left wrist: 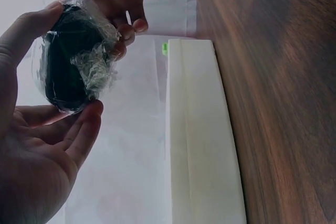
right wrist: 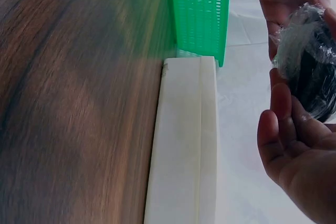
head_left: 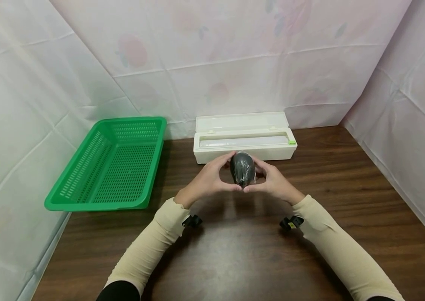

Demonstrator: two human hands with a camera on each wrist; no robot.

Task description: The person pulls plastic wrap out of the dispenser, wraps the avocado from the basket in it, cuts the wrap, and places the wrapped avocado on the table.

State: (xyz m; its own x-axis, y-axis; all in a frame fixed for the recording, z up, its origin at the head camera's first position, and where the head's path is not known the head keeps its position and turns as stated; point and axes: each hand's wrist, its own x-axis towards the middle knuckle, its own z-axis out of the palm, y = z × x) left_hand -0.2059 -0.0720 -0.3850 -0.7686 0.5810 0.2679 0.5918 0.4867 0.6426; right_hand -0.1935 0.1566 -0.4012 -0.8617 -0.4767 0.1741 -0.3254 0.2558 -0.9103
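Note:
A dark, egg-shaped object (head_left: 242,168) wrapped in clear plastic film is held up above the table, between both hands. Its exact kind is hidden by the wrap. My left hand (head_left: 212,177) grips its left side, thumb near the lower end and fingers at the upper end. On the other side my right hand (head_left: 271,180) holds it in the same way, and the two thumbs nearly meet. Crumpled film bunches on the far face of the wrapped object (left wrist: 79,56) in the left wrist view. The right wrist view shows the right fingers (right wrist: 283,124) curled beside it.
Just behind the hands stands a white film dispenser box (head_left: 244,153) with its lid raised, a roll inside and a small green tab at its right end. A green perforated basket (head_left: 156,167) sits at the left on the brown wooden table (head_left: 347,200). Patterned cloth (head_left: 235,54) surrounds the table.

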